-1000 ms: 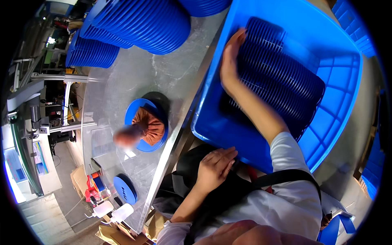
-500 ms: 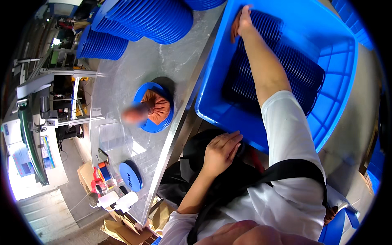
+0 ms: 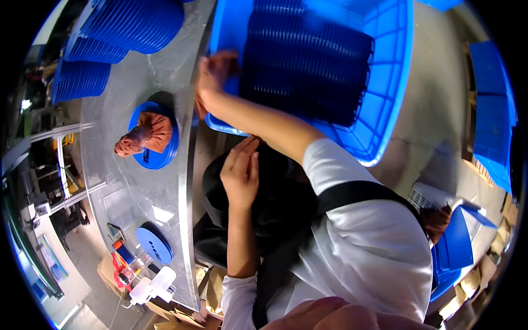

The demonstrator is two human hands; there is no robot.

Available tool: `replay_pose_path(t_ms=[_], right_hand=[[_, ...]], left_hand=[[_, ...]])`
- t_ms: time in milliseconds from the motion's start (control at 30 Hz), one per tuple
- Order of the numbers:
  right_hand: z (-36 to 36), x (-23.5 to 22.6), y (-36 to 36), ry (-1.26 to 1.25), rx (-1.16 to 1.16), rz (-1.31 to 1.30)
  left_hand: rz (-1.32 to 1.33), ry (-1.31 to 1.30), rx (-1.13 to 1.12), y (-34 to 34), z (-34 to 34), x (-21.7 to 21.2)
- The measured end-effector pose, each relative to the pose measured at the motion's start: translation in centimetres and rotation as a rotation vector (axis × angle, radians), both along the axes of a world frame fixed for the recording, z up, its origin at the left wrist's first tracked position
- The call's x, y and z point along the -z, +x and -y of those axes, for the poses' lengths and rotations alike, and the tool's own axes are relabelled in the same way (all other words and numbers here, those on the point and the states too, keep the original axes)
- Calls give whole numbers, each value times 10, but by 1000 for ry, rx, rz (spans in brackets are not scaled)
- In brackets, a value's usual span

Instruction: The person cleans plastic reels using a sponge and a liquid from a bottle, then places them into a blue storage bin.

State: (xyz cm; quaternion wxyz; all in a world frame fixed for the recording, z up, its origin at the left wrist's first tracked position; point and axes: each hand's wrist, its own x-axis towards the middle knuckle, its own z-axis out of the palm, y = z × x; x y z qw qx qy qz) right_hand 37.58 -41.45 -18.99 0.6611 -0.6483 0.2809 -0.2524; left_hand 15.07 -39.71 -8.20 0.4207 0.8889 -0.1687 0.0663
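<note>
My right hand (image 3: 212,82), blurred by motion, is closed on a brown cloth (image 3: 200,105) at the left rim of a large blue tub (image 3: 400,60). Rows of dark blue ribbed discs (image 3: 308,66) lie inside the tub. My left hand (image 3: 241,173) hovers over my lap just below the tub's near corner, fingers stretched and close together, with nothing visible in it. On the metal table (image 3: 132,192) to the left, a bunched brown cloth bundle (image 3: 154,129) rests on a blue disc (image 3: 157,159).
Tall stacks of blue discs (image 3: 132,25) stand at the table's far end. Nearer are a blue disc with small dark marks (image 3: 154,243), a phone (image 3: 115,231) and white bottles (image 3: 162,283). Blue crates (image 3: 492,121) stand at far right; a blue bin (image 3: 454,242) is behind my right side.
My right hand has come back from the tub's far left corner toward its near left rim, brown cloth in it. My view has turned rightward. The left hand stays over my lap.
</note>
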Motion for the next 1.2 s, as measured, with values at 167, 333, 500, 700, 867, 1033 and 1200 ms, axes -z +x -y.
replay_pose_path(t_ms=[167,333,500,700,867,1033,1200], right_hand=[[45,-13,20,-430,-38,107],[10,38,-98,-524,-623,89],[15,-7,-147,-879,-945,-90],[96,18,-213,-1447,-821,219],[225,-37,-326,-1650,-1055,71],[280,-108,-381,-1626,-1251,-293],[209,-119,-340,-1394,-1270,-168]], left_hand=[[131,145,88,-10,-17,10],[169,55,54,-14,-25,12],[114,-6,13,-31,-37,7],[320,1,20,-34,-50,18],[311,-21,-76,-44,-69,24],[310,-75,-143,-49,-86,28],[319,-266,-108,-54,-87,31]])
